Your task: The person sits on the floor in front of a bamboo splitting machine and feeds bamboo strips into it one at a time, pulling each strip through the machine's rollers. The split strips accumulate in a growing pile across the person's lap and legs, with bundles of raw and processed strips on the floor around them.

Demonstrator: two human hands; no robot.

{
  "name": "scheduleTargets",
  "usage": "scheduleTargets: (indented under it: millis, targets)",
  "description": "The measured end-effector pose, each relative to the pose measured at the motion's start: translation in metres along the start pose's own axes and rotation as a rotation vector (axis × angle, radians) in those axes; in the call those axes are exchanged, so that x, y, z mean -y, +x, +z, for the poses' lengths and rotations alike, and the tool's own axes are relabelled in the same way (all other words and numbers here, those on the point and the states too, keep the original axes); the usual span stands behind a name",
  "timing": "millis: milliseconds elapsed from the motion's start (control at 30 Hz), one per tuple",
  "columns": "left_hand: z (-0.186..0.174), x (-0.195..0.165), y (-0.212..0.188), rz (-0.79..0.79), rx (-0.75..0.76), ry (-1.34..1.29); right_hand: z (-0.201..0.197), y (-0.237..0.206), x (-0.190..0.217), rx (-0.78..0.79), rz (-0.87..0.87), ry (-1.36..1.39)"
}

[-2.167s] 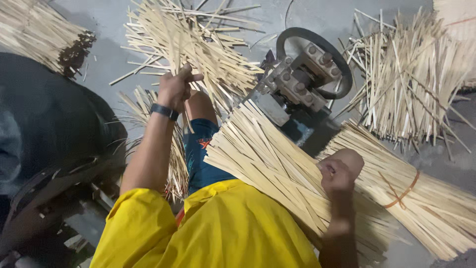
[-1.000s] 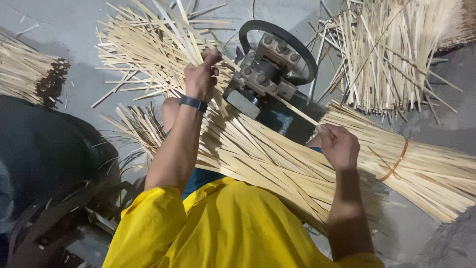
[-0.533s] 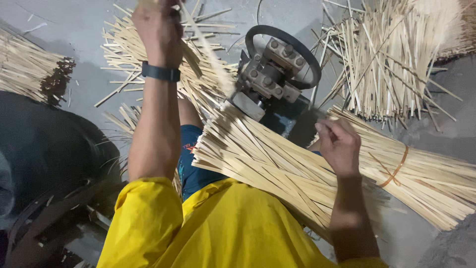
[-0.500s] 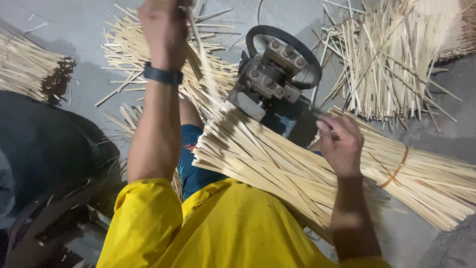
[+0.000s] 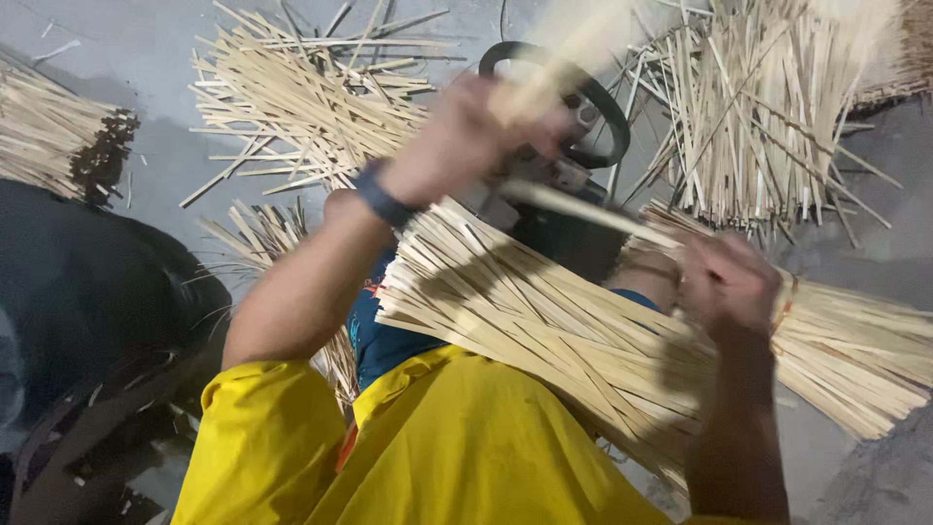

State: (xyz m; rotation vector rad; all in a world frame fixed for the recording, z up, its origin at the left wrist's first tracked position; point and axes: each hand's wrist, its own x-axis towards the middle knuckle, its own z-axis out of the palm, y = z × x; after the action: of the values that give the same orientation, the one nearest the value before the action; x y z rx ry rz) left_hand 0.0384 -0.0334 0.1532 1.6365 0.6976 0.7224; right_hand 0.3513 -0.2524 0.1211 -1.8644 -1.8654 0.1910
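— Bamboo, is it, that the left hand [image 5: 462, 136] is gripping?

— Pale split sticks, yes; its fingers are closing round a blurred stick [image 5: 573, 44] that is pointing up and right. A dark wristband [image 5: 384, 199] is sitting just below it.

— And the right hand [image 5: 729, 287]?

— It is curling round a thin strip [image 5: 583, 206], right above the tied bundle [image 5: 603, 340] that is lying across the lap.

— What is lying around them?

— A machine with a black ring [image 5: 583, 107] is standing just behind the hands; loose heaps [image 5: 301, 97] [image 5: 758, 117] are lying on the grey floor on both sides.
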Motion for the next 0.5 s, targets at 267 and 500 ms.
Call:
scheduleTargets:
  millis: [267,500]
  targets:
    - [-0.100,0.048,-0.037,-0.077,-0.557,-0.457,0.027,-0.063,-0.074,0.056,-0.074,-0.466]
    - [-0.049,0.125,-0.033,-0.443,-0.761,-0.363,0.069,-0.009,-0.013,0.094,0.096,-0.268]
